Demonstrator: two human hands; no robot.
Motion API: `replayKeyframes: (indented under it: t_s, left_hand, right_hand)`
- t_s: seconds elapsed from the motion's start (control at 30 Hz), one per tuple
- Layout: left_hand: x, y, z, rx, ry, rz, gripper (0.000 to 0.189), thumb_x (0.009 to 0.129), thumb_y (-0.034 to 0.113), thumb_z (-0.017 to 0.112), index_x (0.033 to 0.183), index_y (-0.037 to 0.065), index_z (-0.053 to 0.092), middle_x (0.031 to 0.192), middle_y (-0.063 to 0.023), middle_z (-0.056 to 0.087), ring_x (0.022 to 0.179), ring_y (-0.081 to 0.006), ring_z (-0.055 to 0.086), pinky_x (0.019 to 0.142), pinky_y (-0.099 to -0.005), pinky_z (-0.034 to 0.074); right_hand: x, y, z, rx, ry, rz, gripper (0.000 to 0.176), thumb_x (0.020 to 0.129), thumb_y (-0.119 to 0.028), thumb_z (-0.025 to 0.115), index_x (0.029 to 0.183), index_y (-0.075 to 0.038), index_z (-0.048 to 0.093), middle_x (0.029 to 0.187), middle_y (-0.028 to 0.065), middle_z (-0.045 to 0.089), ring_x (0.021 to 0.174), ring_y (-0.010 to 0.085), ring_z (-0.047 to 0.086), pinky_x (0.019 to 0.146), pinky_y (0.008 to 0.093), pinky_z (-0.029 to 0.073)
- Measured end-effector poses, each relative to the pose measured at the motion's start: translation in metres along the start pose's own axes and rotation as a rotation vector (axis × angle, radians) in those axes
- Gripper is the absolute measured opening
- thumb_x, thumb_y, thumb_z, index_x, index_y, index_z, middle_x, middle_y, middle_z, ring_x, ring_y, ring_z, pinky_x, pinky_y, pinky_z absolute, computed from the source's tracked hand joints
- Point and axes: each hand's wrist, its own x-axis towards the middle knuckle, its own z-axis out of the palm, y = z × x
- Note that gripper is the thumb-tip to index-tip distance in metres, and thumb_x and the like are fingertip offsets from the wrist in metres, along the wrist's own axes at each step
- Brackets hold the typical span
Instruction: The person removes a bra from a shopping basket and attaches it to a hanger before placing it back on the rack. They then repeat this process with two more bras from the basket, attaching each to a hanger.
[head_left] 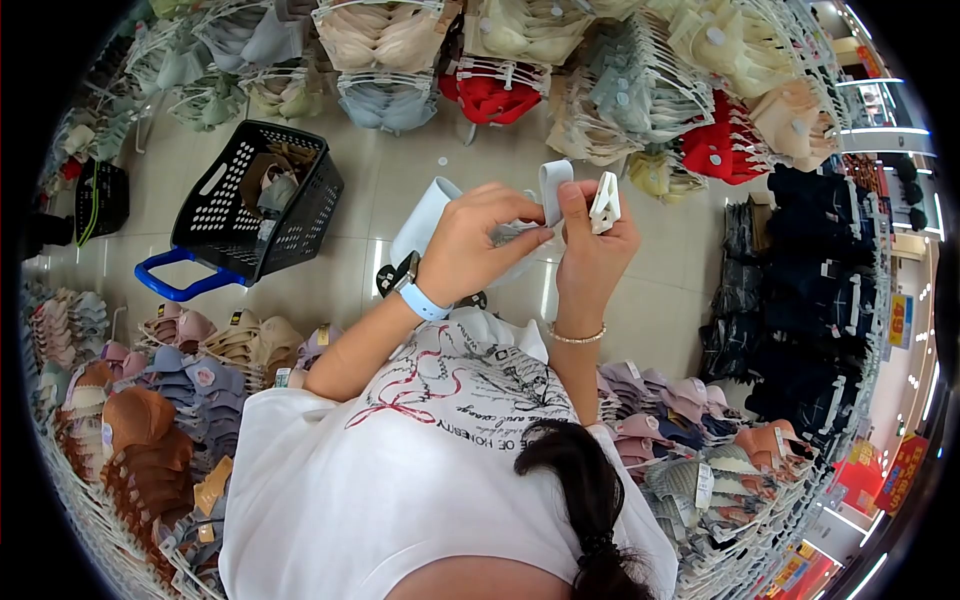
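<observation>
My left hand [485, 240], with a watch on its wrist, has its thumb and fingers pinched together at a light grey strap [550, 188]. The strap bends into a loop between both hands. My right hand [600, 240], wearing a beaded bracelet, is closed, its thumb against the strap's loop. A white plastic clip [605, 203] stands up from the fingers of this hand. Pale grey fabric [517, 268] hangs under the hands, partly hidden. Behind my left hand is a smooth white piece [422, 220], whose kind I cannot make out.
A black shopping basket [305, 200] with a blue handle [185, 275] and some items inside stands on the tiled floor [395, 150]. Racks of bras [385, 40] are ahead and on both sides behind me. Dark folded clothing [815, 270] hangs at right. Another dark basket [103, 200] is far left.
</observation>
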Motion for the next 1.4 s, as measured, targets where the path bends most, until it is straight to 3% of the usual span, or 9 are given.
replayKeyframes:
  t_s: [0.23,0.3,0.4,0.53,0.63,0.83,1.1,1.33,1.4]
  left_hand:
    - [-0.004,-0.007,-0.001,-0.108,0.179,-0.209,0.012,0.069,0.003,0.061,0.080,-0.001,0.059,0.073,-0.0092,0.058,0.065,-0.0175,0.053,0.058,-0.0261,0.041]
    - [-0.004,-0.007,-0.006,-0.115,0.191,-0.267,0.012,0.069,0.002,0.060,0.081,-0.002,0.059,0.070,-0.0088,0.057,0.064,-0.0152,0.052,0.058,-0.0244,0.041]
    - [-0.006,-0.008,-0.007,-0.102,0.203,-0.257,0.010,0.070,0.001,0.060,0.079,-0.001,0.061,0.069,-0.0083,0.056,0.061,-0.0149,0.052,0.058,-0.0239,0.041]
    - [-0.014,-0.013,-0.006,-0.091,0.204,-0.182,0.012,0.070,0.000,0.060,0.082,-0.002,0.057,0.070,-0.0072,0.056,0.064,-0.0129,0.054,0.060,-0.0227,0.042]
    - [-0.015,-0.013,-0.006,-0.440,0.325,-0.261,0.017,0.071,-0.002,0.060,0.084,-0.002,0.049,0.073,-0.0060,0.057,0.071,-0.0104,0.056,0.064,-0.0215,0.043]
    - [-0.017,-0.020,-0.023,-0.363,0.200,-0.182,0.020,0.071,-0.003,0.059,0.085,0.000,0.044,0.077,-0.0060,0.057,0.075,-0.0097,0.056,0.069,-0.0210,0.042]
    - [0.001,-0.024,-0.057,-0.562,-0.072,-0.380,0.031,0.074,-0.001,0.058,0.092,0.005,0.033,0.072,-0.0031,0.058,0.067,-0.0044,0.051,0.059,-0.0153,0.037]
    - [0.012,-0.023,-0.078,-0.430,-0.112,-0.429,0.030,0.074,0.006,0.061,0.088,0.005,0.035,0.067,-0.0029,0.057,0.062,-0.0047,0.047,0.057,-0.0182,0.035]
    - [0.012,-0.029,-0.083,-0.409,-0.120,-0.405,0.029,0.074,0.007,0.061,0.088,0.005,0.035,0.067,-0.0020,0.056,0.061,-0.0052,0.047,0.057,-0.0188,0.035]
  right_hand:
    - [0.006,0.000,-0.006,0.042,0.091,-0.030,0.015,0.069,-0.009,0.068,0.073,-0.003,0.054,0.071,-0.0015,0.049,0.058,0.0039,0.044,0.049,0.0177,0.036]
    - [0.004,0.004,-0.015,-0.292,-0.047,-0.373,0.018,0.063,-0.003,0.069,0.077,-0.003,0.058,0.075,0.0022,0.050,0.058,0.0083,0.048,0.050,0.0200,0.040]
    - [-0.002,-0.008,-0.011,-0.454,-0.274,-0.611,0.024,0.059,0.002,0.068,0.081,-0.005,0.062,0.076,0.0047,0.052,0.059,0.0121,0.051,0.052,0.0220,0.042]
    - [-0.006,-0.004,-0.005,-0.493,-0.268,-0.513,0.026,0.060,0.004,0.065,0.083,-0.007,0.064,0.079,0.0053,0.054,0.062,0.0140,0.054,0.052,0.0237,0.044]
    - [-0.006,0.001,-0.004,-0.550,-0.337,-0.490,0.026,0.060,0.004,0.064,0.084,-0.006,0.063,0.082,0.0064,0.056,0.064,0.0158,0.056,0.054,0.0254,0.045]
    - [-0.006,-0.006,0.002,-0.557,-0.484,-0.372,0.036,0.060,0.004,0.063,0.093,-0.007,0.060,0.081,0.0074,0.057,0.067,0.0179,0.056,0.056,0.0259,0.045]
    - [0.022,-0.022,0.013,-0.603,-0.848,-0.306,0.036,0.060,-0.002,0.064,0.095,-0.010,0.059,0.072,0.0047,0.058,0.062,0.0189,0.052,0.056,0.0283,0.042]
    - [0.034,-0.020,0.033,-0.647,-0.875,-0.320,0.031,0.060,-0.006,0.067,0.090,-0.007,0.059,0.072,0.0070,0.059,0.062,0.0193,0.054,0.057,0.0279,0.042]
    - [0.035,-0.021,0.041,-0.605,-0.890,-0.211,0.027,0.061,-0.004,0.069,0.087,-0.004,0.060,0.070,0.0017,0.057,0.063,0.0079,0.051,0.055,0.0208,0.041]
